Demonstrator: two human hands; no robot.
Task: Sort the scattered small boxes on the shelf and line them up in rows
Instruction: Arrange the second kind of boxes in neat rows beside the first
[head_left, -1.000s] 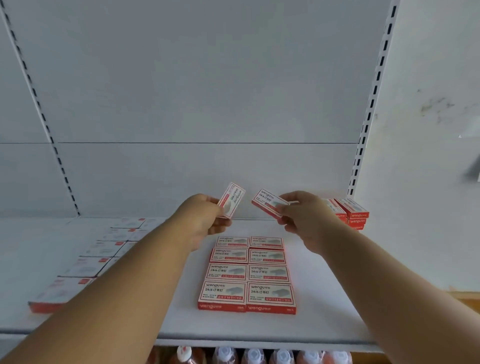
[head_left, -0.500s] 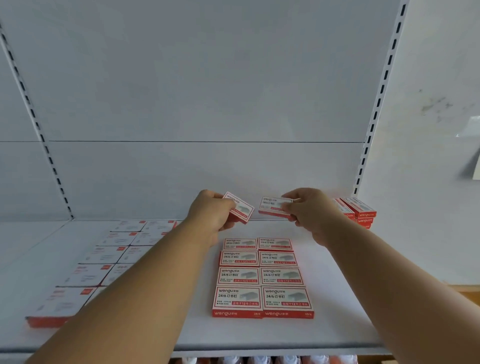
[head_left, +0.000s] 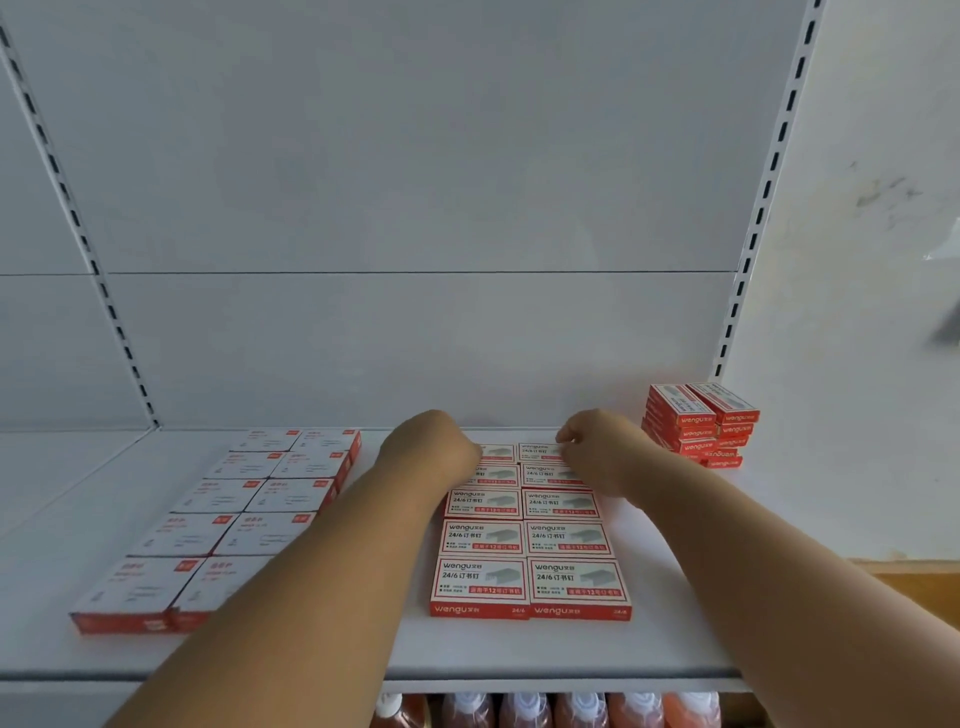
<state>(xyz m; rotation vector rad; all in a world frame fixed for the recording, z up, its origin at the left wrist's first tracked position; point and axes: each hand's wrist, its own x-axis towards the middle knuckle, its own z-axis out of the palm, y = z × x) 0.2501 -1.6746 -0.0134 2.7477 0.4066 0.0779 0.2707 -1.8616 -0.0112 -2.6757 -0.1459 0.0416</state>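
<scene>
Two cols of pale boxes (head_left: 244, 509) lie flat at the left of the white shelf (head_left: 519, 649), w/ slotted uprights (head_left: 774, 171) and a grey back panel (head_left: 415, 338) behind. In the middle, a two-wide grid of red boxes (head_left: 530, 540): left hand (head_left: 431, 447) curls over its far-left box (head_left: 496, 453), right hand (head_left: 597, 447) pinches the far-right box (head_left: 537, 451), both boxes down in the back row. At right a red stack (head_left: 698, 426) sits by the wall; bottle caps (head_left: 545, 709) show below the shelf edge.

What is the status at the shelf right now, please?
Left hand and right hand each setting a small box at the back of the two-column grid. Stack waits right. Nothing in the way.
</scene>
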